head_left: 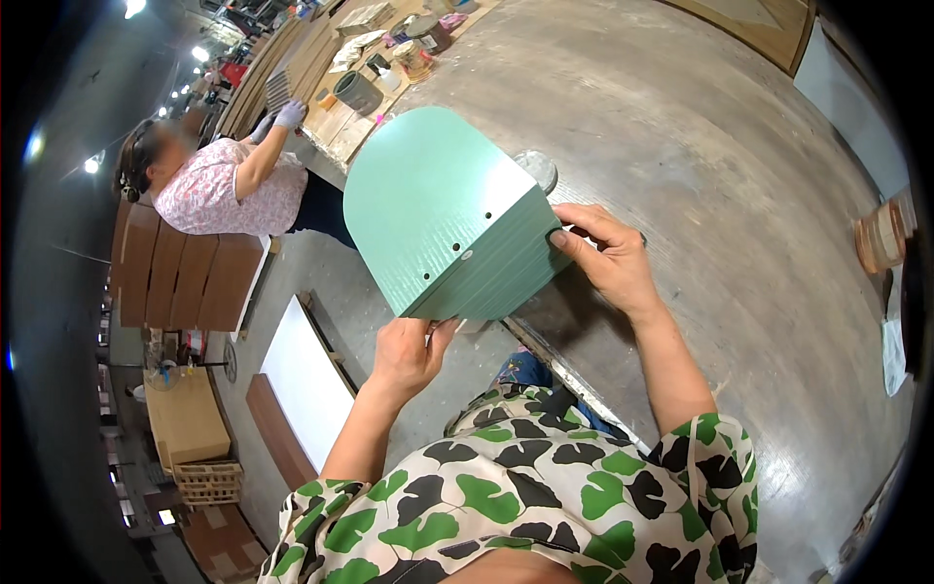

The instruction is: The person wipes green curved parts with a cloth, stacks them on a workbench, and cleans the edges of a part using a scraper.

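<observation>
Between my hands is a stack of thin mint-green panels (438,195), rounded at the far end and straight at the near edge. Three dark holes run in a row along the top panel's straight edge. My left hand (407,355) grips the stack's lower-left corner from below, its fingertips partly hidden underneath. On the right corner, my right hand (608,255) is closed with the thumb against the layered edges and the fingers along the side. The stack is held tilted above the workbench's edge.
The wide worn workbench (700,165) spreads to the right. A round grey can (536,170) stands behind the stack. Tins and a dark cup (358,92) sit on the far table. At left, a gloved co-worker (229,185) stands near brown panels (185,277). A white board (309,384) lies lower left.
</observation>
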`<action>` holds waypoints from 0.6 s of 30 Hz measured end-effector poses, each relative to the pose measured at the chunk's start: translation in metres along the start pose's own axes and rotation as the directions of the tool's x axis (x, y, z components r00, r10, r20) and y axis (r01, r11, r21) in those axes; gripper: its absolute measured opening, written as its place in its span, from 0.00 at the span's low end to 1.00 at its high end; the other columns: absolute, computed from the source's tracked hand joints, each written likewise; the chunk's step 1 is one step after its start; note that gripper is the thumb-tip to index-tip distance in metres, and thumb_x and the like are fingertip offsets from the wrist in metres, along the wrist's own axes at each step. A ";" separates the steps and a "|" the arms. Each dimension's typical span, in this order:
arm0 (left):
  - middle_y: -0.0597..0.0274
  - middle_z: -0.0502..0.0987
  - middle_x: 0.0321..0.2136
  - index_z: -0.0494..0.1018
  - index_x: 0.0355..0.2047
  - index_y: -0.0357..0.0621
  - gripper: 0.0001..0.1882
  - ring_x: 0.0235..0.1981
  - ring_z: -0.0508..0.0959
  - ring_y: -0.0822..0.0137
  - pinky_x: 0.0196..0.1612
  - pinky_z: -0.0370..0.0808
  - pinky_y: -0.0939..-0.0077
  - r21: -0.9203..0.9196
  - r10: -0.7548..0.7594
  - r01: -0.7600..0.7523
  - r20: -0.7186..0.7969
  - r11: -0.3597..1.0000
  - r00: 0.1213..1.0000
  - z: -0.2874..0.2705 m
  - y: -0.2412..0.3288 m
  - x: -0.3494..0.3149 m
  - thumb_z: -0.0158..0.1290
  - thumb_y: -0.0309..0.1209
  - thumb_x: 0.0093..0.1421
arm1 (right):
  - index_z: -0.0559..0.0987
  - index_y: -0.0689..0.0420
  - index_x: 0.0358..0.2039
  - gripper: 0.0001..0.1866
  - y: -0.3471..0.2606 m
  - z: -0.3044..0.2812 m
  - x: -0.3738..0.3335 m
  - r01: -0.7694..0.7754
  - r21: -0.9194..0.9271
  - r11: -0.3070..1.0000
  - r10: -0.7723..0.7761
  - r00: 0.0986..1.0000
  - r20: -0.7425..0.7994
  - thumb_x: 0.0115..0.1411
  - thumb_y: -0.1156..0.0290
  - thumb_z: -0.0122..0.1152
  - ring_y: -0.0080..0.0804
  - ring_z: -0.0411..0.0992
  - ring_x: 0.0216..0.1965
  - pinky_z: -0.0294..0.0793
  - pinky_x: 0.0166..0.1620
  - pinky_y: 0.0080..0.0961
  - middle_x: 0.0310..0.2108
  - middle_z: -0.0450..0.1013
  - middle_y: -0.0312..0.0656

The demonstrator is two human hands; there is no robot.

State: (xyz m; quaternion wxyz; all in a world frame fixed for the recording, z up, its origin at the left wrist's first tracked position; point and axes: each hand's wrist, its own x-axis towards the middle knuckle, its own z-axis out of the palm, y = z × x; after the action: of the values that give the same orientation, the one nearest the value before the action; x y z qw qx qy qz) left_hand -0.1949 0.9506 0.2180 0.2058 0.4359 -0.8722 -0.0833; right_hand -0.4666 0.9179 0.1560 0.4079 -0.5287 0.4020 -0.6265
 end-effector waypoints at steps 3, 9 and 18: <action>0.54 0.76 0.22 0.70 0.36 0.35 0.09 0.21 0.77 0.57 0.25 0.72 0.69 -0.010 0.000 0.000 0.001 1.000 1.000 0.000 -0.001 0.000 0.56 0.22 0.55 | 0.81 0.57 0.43 0.14 0.003 0.003 0.001 0.067 -0.020 0.998 -0.068 0.997 -0.023 0.53 0.75 0.65 0.29 0.73 0.41 0.70 0.45 0.23 0.38 0.78 0.40; 0.54 0.76 0.21 0.69 0.37 0.35 0.11 0.20 0.77 0.58 0.24 0.72 0.70 -0.004 0.024 -0.024 -0.028 1.000 0.999 0.004 0.000 0.001 0.58 0.21 0.54 | 0.81 0.59 0.40 0.13 0.007 0.006 0.001 0.193 -0.132 0.972 -0.202 0.977 -0.062 0.52 0.78 0.65 0.33 0.74 0.39 0.72 0.43 0.24 0.37 0.79 0.43; 0.54 0.76 0.20 0.70 0.36 0.35 0.11 0.19 0.77 0.59 0.23 0.71 0.71 0.030 0.078 -0.077 -0.051 0.997 0.996 0.004 -0.001 0.002 0.58 0.20 0.53 | 0.81 0.59 0.38 0.12 0.006 0.005 0.003 0.262 -0.185 0.947 -0.279 0.958 -0.071 0.51 0.77 0.66 0.34 0.75 0.36 0.73 0.41 0.25 0.36 0.79 0.44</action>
State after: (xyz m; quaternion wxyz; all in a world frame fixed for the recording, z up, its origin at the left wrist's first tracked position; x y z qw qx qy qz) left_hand -0.1973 0.9482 0.2145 0.2251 0.4065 -0.8840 -0.0515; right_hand -0.4611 0.9131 0.1519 0.2508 -0.5816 0.3978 -0.6638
